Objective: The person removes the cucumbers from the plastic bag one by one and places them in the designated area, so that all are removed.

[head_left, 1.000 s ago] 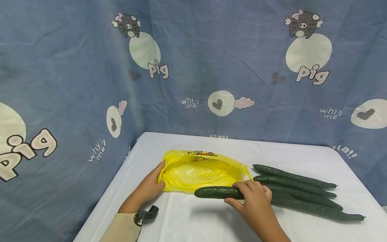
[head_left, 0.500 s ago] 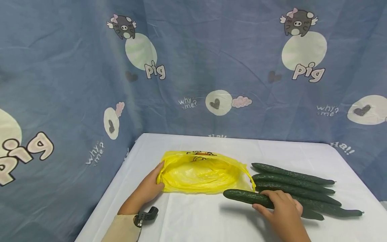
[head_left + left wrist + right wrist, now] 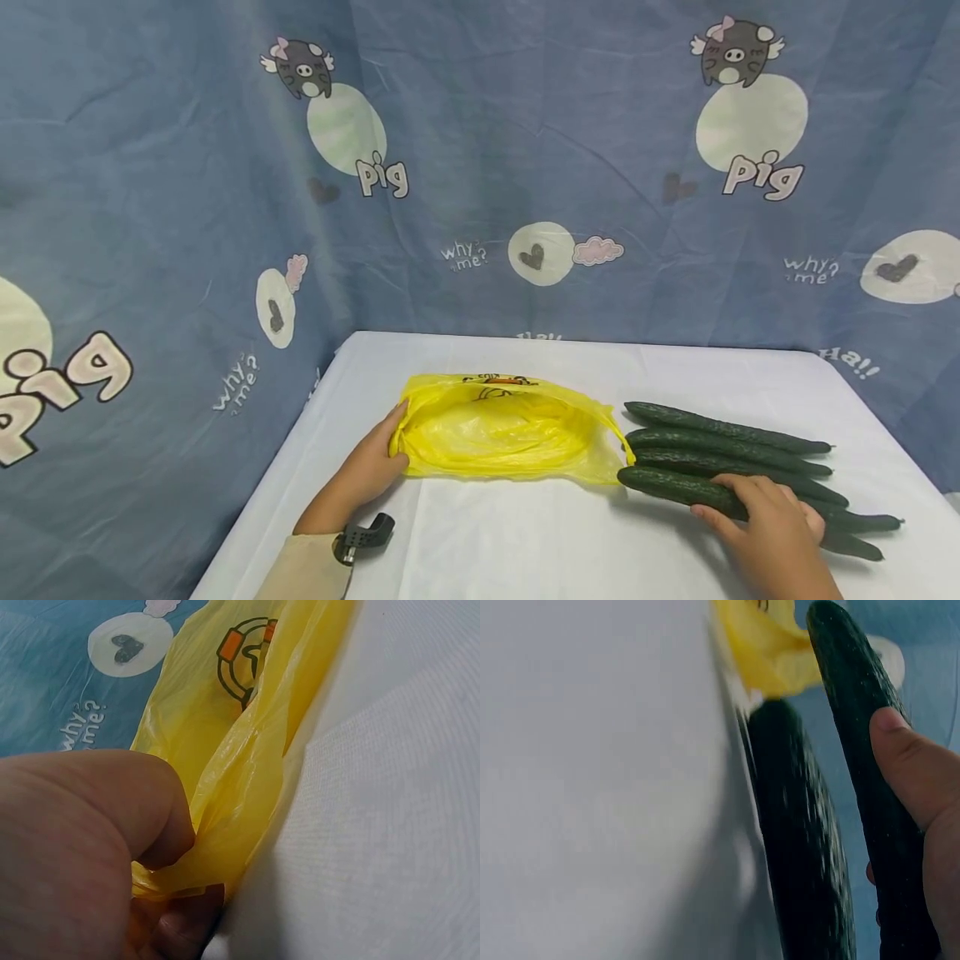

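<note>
In the head view a yellow plastic bag [image 3: 517, 467] lies on the table with its mouth spread apart. My left hand [image 3: 375, 462] pinches its left edge; the left wrist view shows the thin plastic of the bag [image 3: 232, 810] between thumb and fingers. At the right, my right hand [image 3: 776, 529] holds a long dark green cucumber [image 3: 671, 485] round its middle, its rounded end pointing left beside the bag's right corner. Seen from the right wrist, the gripped cucumber [image 3: 847, 690] is above another cucumber [image 3: 802, 832] that lies on the table.
Several more cucumbers [image 3: 727, 425] lie side by side just behind the right hand, right of the bag. White cloth covers the table [image 3: 510, 533]. A blue printed curtain [image 3: 450, 125] stands behind and along the left. A black device [image 3: 363, 537] is strapped to the left wrist.
My right hand has carried the cucumber rightward, from in front of the bag to beside the other cucumbers. My left hand keeps its grip on the bag's edge.
</note>
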A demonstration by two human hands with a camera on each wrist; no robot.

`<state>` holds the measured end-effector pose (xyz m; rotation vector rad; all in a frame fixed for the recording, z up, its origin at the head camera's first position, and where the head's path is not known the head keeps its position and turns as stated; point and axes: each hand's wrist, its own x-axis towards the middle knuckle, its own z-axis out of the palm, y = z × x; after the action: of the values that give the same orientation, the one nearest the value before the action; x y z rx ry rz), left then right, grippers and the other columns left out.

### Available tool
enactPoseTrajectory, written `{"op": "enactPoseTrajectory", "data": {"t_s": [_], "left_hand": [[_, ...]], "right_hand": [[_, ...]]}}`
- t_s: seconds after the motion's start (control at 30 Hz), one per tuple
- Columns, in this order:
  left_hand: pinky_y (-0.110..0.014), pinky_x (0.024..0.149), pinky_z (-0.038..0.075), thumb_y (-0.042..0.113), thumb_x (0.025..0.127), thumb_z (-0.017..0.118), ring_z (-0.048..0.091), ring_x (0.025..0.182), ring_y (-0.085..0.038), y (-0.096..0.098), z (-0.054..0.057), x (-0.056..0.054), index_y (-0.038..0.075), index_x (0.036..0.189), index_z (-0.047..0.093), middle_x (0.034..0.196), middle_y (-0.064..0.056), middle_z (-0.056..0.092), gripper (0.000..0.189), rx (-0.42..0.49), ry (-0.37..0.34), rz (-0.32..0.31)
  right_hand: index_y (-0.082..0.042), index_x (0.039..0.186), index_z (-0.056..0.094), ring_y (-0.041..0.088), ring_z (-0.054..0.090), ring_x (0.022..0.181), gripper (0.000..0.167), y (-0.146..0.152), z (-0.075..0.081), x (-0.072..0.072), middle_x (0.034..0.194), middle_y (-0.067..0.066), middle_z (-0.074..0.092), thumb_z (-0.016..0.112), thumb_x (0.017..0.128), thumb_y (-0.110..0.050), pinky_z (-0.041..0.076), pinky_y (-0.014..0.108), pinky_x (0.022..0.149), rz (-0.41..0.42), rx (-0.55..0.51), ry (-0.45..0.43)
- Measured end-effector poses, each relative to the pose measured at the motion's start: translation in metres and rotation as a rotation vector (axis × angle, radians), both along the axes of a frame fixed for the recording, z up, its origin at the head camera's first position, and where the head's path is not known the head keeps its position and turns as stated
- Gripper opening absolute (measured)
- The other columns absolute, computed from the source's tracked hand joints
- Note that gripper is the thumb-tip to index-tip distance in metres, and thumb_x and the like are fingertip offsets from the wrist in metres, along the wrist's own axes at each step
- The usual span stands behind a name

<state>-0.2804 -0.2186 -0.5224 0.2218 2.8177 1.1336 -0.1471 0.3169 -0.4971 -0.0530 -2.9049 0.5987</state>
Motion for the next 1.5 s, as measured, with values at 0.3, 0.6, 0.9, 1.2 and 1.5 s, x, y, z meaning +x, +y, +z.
{"op": "enactPoseTrajectory", "data": {"t_s": [0.3, 0.6, 0.9, 1.2, 1.5], "left_hand": [[-0.061, 0.127, 0.019, 0.006, 0.091, 0.057, 0.018, 0.16, -0.038, -0.007, 0.003, 0.006, 0.024, 0.17, 0.015, 0.175, -0.012, 0.019, 0.092, -0.027, -0.004, 0.005], [-0.058, 0.127, 0.018, 0.005, 0.09, 0.057, 0.018, 0.161, -0.036, -0.004, 0.003, 0.007, 0.024, 0.17, 0.016, 0.175, -0.01, 0.019, 0.092, -0.017, -0.003, 0.017], [-0.059, 0.127, 0.018, 0.004, 0.089, 0.058, 0.018, 0.161, -0.036, -0.003, 0.003, 0.006, 0.024, 0.17, 0.016, 0.175, -0.01, 0.02, 0.093, -0.012, 0.0, 0.023], [-0.06, 0.126, 0.02, 0.005, 0.09, 0.058, 0.019, 0.16, -0.038, -0.008, 0.002, 0.007, 0.024, 0.17, 0.015, 0.175, -0.011, 0.02, 0.093, -0.038, 0.004, 0.011], [-0.059, 0.127, 0.018, 0.006, 0.091, 0.057, 0.018, 0.16, -0.037, -0.01, 0.004, 0.005, 0.023, 0.17, 0.014, 0.175, -0.011, 0.019, 0.092, -0.032, -0.001, 0.01]], "right_hand": [[-0.001, 0.131, 0.067, 0.049, 0.057, 0.118, 0.08, 0.037, -0.009, -0.003, 0.129, 0.027, 0.065, 0.07, 0.088, -0.068, 0.042, 0.067, 0.088, 0.025, 0.025, -0.068], [-0.002, 0.13, 0.066, 0.048, 0.058, 0.115, 0.077, 0.049, -0.014, -0.002, 0.127, 0.025, 0.066, 0.074, 0.086, -0.064, 0.046, 0.064, 0.086, 0.037, -0.003, -0.056], [-0.007, 0.124, 0.07, 0.042, 0.05, 0.105, 0.065, 0.044, -0.021, 0.002, 0.116, 0.016, 0.058, 0.082, 0.082, -0.055, 0.036, 0.06, 0.086, 0.032, 0.008, -0.035], [-0.012, 0.123, 0.07, 0.044, 0.047, 0.107, 0.068, 0.035, -0.024, 0.001, 0.117, 0.017, 0.058, 0.083, 0.077, -0.06, 0.034, 0.063, 0.085, 0.018, -0.002, -0.109], [-0.015, 0.123, 0.07, 0.045, 0.044, 0.109, 0.072, 0.033, -0.032, -0.004, 0.118, 0.013, 0.056, 0.08, 0.075, -0.067, 0.03, 0.066, 0.084, 0.022, -0.004, -0.13]]}}
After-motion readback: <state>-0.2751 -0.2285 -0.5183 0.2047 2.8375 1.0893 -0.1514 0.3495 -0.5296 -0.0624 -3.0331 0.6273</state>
